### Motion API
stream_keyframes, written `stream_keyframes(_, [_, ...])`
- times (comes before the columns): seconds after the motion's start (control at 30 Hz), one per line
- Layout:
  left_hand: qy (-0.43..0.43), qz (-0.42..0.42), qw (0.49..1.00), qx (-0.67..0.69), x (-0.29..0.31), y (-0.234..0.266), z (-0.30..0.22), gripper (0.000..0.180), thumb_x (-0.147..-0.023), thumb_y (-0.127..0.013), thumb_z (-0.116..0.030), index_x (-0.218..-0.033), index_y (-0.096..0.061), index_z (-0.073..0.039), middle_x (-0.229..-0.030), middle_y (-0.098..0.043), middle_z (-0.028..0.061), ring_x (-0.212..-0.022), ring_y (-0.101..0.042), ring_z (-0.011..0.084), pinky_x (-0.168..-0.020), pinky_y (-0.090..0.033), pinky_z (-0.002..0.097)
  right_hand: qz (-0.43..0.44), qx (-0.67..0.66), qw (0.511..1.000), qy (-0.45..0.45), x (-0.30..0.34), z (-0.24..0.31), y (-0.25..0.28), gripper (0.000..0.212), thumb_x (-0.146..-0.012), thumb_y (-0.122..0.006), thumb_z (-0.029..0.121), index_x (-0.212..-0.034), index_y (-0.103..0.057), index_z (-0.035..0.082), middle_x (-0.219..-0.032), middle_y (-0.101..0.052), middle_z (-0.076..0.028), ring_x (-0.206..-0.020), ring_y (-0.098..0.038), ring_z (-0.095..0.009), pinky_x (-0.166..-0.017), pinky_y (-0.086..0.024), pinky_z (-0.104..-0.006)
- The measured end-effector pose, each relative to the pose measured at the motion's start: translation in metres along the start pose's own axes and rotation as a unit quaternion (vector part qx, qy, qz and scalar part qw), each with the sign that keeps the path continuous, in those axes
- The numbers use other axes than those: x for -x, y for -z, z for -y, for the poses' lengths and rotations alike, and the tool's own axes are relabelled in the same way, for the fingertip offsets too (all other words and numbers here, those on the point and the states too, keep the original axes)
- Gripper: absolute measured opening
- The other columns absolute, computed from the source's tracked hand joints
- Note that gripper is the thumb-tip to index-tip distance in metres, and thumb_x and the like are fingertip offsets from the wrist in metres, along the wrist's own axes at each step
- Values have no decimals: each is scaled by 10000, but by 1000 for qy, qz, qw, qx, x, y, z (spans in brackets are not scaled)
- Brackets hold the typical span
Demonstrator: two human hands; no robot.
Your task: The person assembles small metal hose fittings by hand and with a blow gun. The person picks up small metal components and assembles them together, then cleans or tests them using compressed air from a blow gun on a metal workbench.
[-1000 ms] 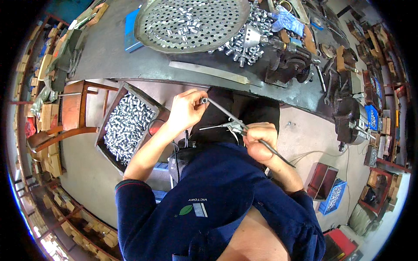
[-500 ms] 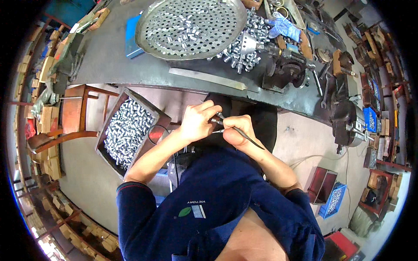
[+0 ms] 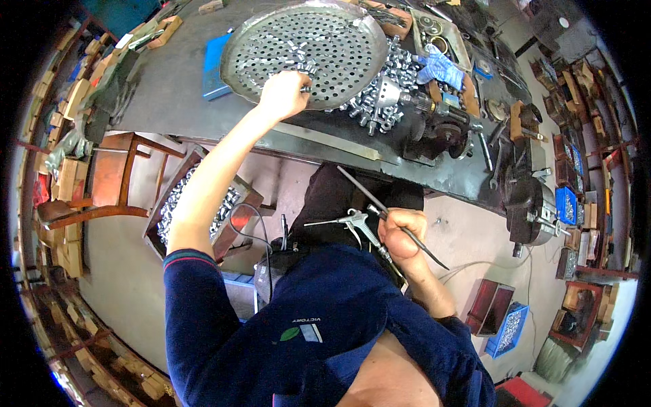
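Observation:
My left hand (image 3: pixel 283 95) reaches over the near rim of a round perforated metal tray (image 3: pixel 339 64). Its fingers are closed, with a small metal fitting (image 3: pixel 306 89) at the fingertips. Several similar small silver fittings (image 3: pixel 296 50) lie loose in the tray. Over my lap, my right hand (image 3: pixel 403 234) is closed round a slender dark rod tool (image 3: pixel 358 183), which slants across the palm and ends in a thin tip. A silver air blow gun (image 3: pixel 352 222) sits beside that hand; whether the fingers also hold it, I cannot tell.
A crate (image 3: pixel 254 201) of small metal fittings stands left of my lap, partly behind my left arm. On the bench lie a heap of fittings (image 3: pixel 397 71), a flat metal strip (image 3: pixel 325 145), a blue glove (image 3: pixel 441 68) and a dark clamping device (image 3: pixel 441 129). A wooden chair (image 3: pixel 112 169) is at left.
My left hand has gone from beside the right hand over my lap up to the tray. My right hand has shifted right and lower, still with the rod tool. The blow gun now shows plainly.

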State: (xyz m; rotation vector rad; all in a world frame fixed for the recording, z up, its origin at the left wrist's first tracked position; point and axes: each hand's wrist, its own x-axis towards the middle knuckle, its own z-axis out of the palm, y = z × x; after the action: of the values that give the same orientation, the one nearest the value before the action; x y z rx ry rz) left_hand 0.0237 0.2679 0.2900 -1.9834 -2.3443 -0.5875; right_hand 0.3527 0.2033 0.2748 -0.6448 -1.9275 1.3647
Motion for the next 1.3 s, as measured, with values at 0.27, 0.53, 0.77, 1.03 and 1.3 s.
stream_keyframes(0.27, [34, -127, 984, 121, 63, 62, 33, 296, -779, -649, -148, -1046, -603, -29, -632, -574, 55, -527, -499, 94, -505, -411, 267, -28, -43, 998, -23, 11, -12, -1, 242, -662, -527, 21, -514, -336, 37, -473, -361, -23, -409, -395, -130, -413, -287, -250])
stream_keyframes(0.53, [288, -7, 953, 90, 254, 3, 138, 228, -677, -586, -86, -886, -675, -74, -672, -625, 157, -652, -641, 276, -615, -501, 366, 15, -110, 991, -69, 11, -26, -13, 242, -606, -503, -46, -499, -304, 40, -463, -359, -26, -413, -381, -87, -398, -282, -244])
stream_keyframes(0.77, [298, 83, 945, -103, 272, -29, 122, 193, -678, -649, -176, -849, -640, -86, -802, -625, 139, -746, -623, 321, -670, -498, 422, 9, -82, 994, -68, 10, -24, -13, 252, -600, -523, -45, -494, -310, 40, -461, -381, -27, -417, -393, -85, -400, -290, -242])
stream_keyframes(1.03, [280, 76, 948, -130, 285, -33, 119, 131, -684, -659, -180, -761, -633, -77, -841, -613, 140, -719, -623, 316, -645, -494, 425, 20, -47, 996, -71, 19, -30, -14, 267, -608, -528, -59, -504, -304, 43, -457, -335, -32, -410, -335, -82, -399, -253, -253])
stream_keyframes(1.3, [314, 12, 948, -51, 281, -9, 123, 189, -723, -602, -106, -904, -654, -86, -888, -625, 145, -780, -615, 337, -699, -492, 395, 30, -65, 994, -83, 26, -29, -12, 255, -601, -539, -9, -505, -308, 40, -468, -299, -44, -416, -308, -103, -411, -244, -259])
